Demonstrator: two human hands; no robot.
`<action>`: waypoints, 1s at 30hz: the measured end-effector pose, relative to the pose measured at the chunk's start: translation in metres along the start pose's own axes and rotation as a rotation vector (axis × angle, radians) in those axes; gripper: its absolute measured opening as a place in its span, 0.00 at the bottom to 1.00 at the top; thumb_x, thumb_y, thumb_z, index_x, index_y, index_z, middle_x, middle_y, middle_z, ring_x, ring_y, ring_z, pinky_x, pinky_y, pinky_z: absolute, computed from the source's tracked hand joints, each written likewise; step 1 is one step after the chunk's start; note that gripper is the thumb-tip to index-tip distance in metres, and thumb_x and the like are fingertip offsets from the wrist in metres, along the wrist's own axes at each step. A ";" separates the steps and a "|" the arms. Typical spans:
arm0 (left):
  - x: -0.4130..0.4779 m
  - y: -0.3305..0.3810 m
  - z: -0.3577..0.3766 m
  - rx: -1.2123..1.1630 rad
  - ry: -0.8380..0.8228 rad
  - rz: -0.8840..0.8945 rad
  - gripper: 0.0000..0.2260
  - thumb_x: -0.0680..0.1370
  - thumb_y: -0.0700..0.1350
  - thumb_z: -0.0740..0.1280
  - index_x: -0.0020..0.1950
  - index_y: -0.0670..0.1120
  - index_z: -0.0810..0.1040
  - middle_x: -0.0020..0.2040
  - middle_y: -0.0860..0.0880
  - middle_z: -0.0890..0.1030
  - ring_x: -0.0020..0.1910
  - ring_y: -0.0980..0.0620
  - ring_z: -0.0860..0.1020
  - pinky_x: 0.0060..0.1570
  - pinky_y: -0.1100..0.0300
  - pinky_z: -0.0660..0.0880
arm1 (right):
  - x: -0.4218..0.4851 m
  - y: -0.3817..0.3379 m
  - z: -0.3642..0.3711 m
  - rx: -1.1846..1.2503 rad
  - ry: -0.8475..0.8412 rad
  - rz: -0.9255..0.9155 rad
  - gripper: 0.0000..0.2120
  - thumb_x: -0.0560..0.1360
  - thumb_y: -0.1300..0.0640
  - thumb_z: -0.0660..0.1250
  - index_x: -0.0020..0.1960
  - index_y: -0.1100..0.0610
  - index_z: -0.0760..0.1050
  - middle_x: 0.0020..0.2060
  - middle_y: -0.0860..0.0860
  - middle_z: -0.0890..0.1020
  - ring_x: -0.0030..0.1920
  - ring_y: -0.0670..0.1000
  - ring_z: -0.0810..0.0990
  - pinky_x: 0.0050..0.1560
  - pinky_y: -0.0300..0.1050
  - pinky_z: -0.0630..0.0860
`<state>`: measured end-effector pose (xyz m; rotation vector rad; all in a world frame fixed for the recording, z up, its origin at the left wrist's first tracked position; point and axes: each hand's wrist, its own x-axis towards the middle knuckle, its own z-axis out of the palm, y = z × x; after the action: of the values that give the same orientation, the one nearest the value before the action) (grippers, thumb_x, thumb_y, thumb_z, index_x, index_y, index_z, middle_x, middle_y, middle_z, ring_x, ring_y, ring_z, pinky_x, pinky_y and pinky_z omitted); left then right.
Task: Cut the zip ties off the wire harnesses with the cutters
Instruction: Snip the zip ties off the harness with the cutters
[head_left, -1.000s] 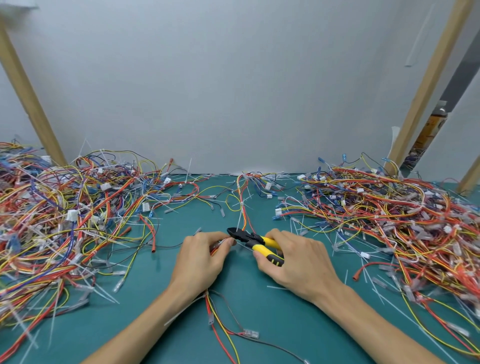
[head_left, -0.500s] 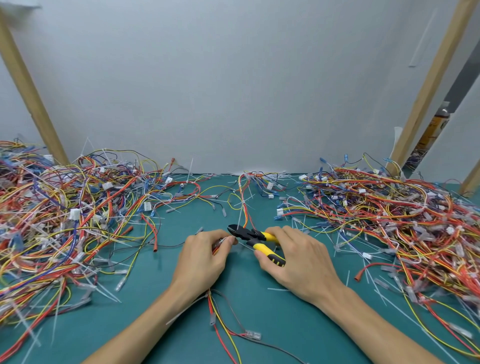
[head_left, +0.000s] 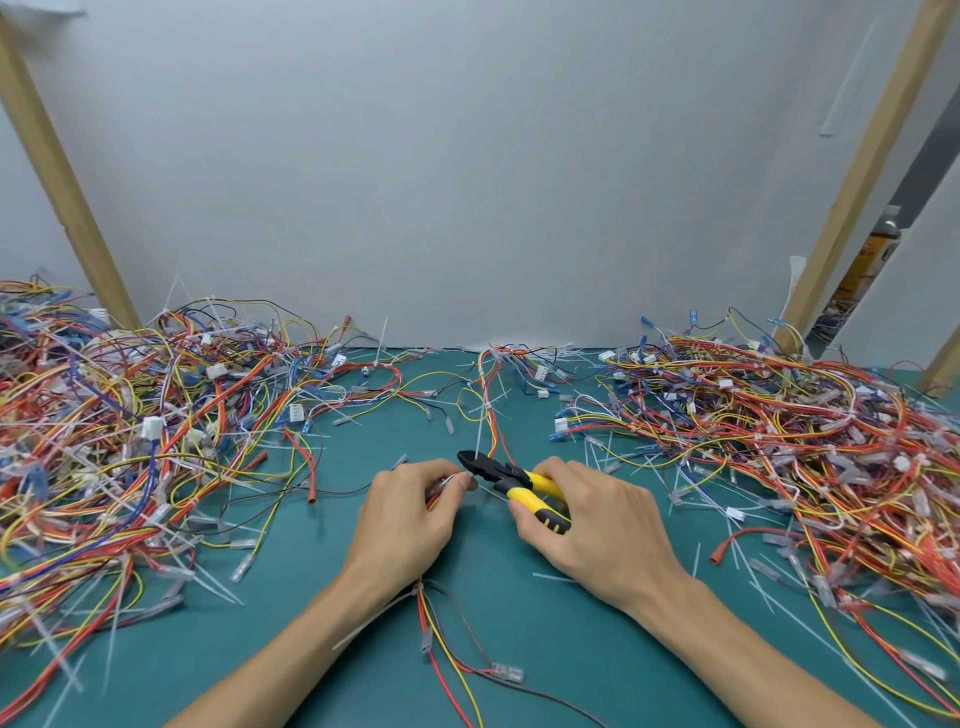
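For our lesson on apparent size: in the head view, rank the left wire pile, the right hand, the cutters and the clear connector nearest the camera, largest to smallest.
1. left wire pile
2. right hand
3. cutters, judged on the visible part only; that hand hides part of the handles
4. clear connector

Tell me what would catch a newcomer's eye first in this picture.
Two big tangles of red, yellow and blue wires dominate: the left pile and the right pile, heaped on either side of the teal table. In the gap between them, near the front, the right hand grips yellow-handled cutters, their black tip pointed at the wire harness that the left hand holds.
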<state>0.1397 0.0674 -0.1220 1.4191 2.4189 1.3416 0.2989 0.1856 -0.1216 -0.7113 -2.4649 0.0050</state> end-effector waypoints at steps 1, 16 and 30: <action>0.000 0.000 0.000 0.002 0.002 -0.005 0.09 0.80 0.49 0.65 0.43 0.51 0.83 0.24 0.52 0.67 0.28 0.53 0.67 0.30 0.63 0.60 | 0.000 0.000 0.000 0.001 0.007 -0.006 0.20 0.72 0.32 0.55 0.48 0.46 0.75 0.34 0.45 0.76 0.36 0.48 0.77 0.32 0.44 0.69; -0.001 0.002 -0.001 0.015 -0.001 -0.008 0.09 0.79 0.49 0.65 0.43 0.51 0.83 0.24 0.52 0.68 0.28 0.54 0.67 0.30 0.57 0.61 | 0.001 0.002 -0.002 0.022 -0.055 0.026 0.23 0.71 0.31 0.52 0.47 0.46 0.74 0.32 0.45 0.76 0.36 0.49 0.77 0.33 0.46 0.71; -0.001 0.003 -0.001 0.004 0.001 -0.007 0.09 0.79 0.48 0.65 0.41 0.51 0.82 0.23 0.56 0.69 0.27 0.55 0.67 0.29 0.61 0.59 | 0.000 0.003 -0.001 0.011 -0.020 0.008 0.20 0.72 0.32 0.55 0.48 0.45 0.74 0.34 0.44 0.75 0.36 0.48 0.76 0.32 0.44 0.69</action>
<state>0.1419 0.0672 -0.1198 1.4107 2.4261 1.3364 0.3010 0.1879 -0.1217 -0.7193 -2.4790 0.0285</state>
